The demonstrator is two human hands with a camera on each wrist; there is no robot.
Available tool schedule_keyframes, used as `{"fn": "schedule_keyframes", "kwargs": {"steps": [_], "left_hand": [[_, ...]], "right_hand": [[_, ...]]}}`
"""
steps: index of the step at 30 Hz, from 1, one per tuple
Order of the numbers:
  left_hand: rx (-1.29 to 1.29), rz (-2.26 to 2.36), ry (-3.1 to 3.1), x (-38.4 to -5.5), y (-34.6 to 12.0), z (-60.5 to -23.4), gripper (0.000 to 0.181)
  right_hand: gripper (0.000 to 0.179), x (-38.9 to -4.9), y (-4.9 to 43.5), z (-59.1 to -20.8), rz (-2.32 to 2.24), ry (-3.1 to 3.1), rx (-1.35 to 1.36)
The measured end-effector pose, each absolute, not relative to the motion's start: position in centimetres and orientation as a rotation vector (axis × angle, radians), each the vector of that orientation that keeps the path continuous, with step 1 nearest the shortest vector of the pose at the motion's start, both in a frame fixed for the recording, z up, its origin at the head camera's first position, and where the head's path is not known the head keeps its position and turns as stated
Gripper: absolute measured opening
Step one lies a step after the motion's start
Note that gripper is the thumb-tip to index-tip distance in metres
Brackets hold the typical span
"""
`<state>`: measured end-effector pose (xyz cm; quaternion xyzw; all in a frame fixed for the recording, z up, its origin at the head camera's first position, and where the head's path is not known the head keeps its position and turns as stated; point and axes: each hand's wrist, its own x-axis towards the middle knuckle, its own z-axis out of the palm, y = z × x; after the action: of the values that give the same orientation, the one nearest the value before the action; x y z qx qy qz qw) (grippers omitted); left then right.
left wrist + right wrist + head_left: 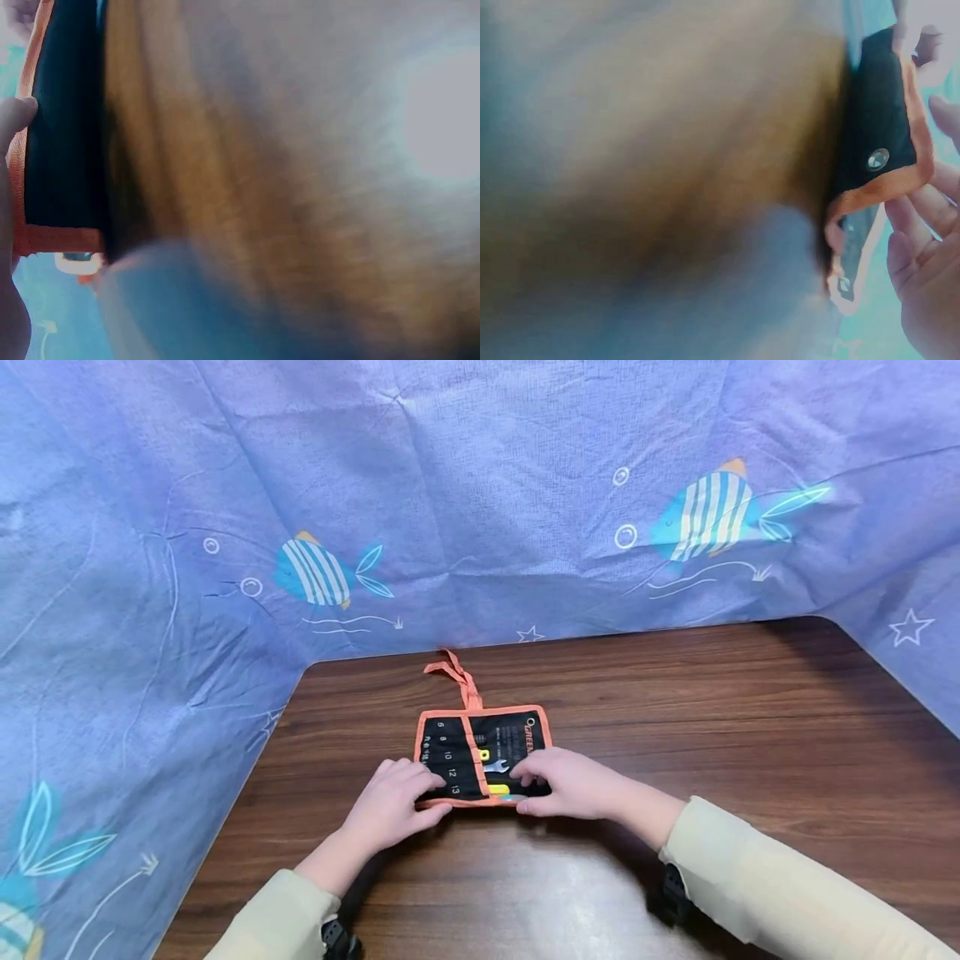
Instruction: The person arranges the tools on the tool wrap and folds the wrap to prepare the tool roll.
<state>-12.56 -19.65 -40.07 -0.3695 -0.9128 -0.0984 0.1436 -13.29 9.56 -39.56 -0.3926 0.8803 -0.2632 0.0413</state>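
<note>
An unrolled black tool pouch [487, 756] with orange trim lies on the table. White size numbers run down its left panel. From its middle pockets show a small wrench [497, 767] and a yellow piece [498, 789]. My left hand [393, 802] grips the pouch's near left corner, thumb along the near edge and fingers over the numbered panel. At the near right corner my right hand [573, 787] holds the edge, its fingers bent over the pouch. The right wrist view shows a metal snap [878, 159] near the pouch's orange-trimmed corner.
Orange tie straps [461, 678] stretch from the pouch's far edge toward the back of the brown wooden table [712, 710]. A blue fish-print cloth [480, 510] hangs behind the table and along its sides.
</note>
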Motion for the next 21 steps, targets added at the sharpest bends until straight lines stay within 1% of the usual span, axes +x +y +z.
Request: {"fn": "schedule_keyframes", "kwargs": {"steps": [2, 4, 7, 9, 11, 15, 17, 21], "left_hand": [[-1.002, -0.310, -2.684, -13.0, -19.5, -40.0, 0.023], [-0.933, -0.363, -2.747, -13.4, -19.3, -40.0, 0.020], [-0.847, -0.459, -2.810, -14.0, -18.8, -40.1, 0.015], [-0.808, -0.517, -2.818, -14.4, -18.5, -40.1, 0.015], [-0.785, -0.537, -2.809, -14.7, -18.2, -40.2, 0.013], [-0.783, -0.500, -2.772, -15.2, -18.1, -40.6, 0.008], [-0.797, -0.484, -2.760, -15.2, -18.2, -40.9, 0.006], [-0.821, -0.484, -2.758, -15.3, -18.5, -41.1, 0.011]], "right_hand": [[0.029, -13.6, 9.4, -39.3, -0.820, 2.733, -1.276], [0.025, -13.8, 9.1, -39.1, -0.802, 2.794, -1.405], [0.023, -13.7, 8.6, -39.0, -0.696, 2.907, -1.618], [0.026, -13.6, 8.4, -39.0, -0.604, 2.969, -1.670], [0.031, -13.5, 8.1, -39.1, -0.522, 3.003, -1.636], [0.041, -13.6, 7.8, -39.6, -0.448, 3.004, -1.437], [0.044, -13.8, 7.8, -39.7, -0.433, 2.992, -1.379], [0.048, -14.2, 7.9, -39.9, -0.416, 2.978, -1.352]]}}
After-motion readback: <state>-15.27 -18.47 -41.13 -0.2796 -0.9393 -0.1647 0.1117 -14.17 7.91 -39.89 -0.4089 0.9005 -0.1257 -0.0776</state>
